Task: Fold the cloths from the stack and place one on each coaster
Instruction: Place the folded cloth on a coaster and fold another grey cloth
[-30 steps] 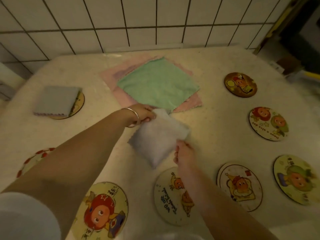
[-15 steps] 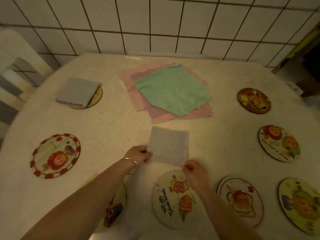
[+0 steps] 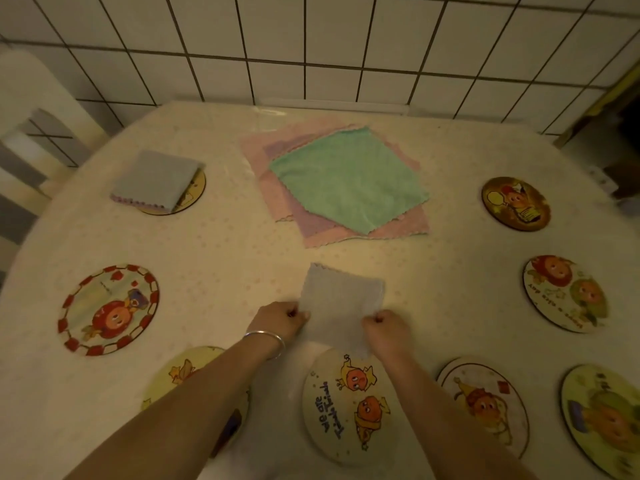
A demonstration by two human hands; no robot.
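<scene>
Two hands hold one folded grey cloth (image 3: 341, 306) low over the counter (image 3: 221, 258), just beyond the nearest coaster (image 3: 349, 407), whose far rim the cloth's near edge overlaps. Left hand (image 3: 282, 320) pinches the left edge with curled fingers; right hand (image 3: 386, 327) pinches the right edge likewise. Cloth appears thin, light and limp: it sags between the two pinches, and its far scalloped edge lifts unevenly, so it would likely unfold if gripped at one point only. Best hold is judged to be at opposite edges through all layers, as shown, keeping the fold closed until it rests on the coaster. Slipping seems unlikely given the napped fabric; breakage is no concern. Other bare coasters lie to either side, near and middle distance. Farther off, centre, the stack (image 3: 346, 181) lies flat, a green cloth (image 3: 349, 178) on top of pink ones. Far left, a second folded cloth (image 3: 156, 181) already sits on a coaster (image 3: 194, 195), covering most of it.
</scene>
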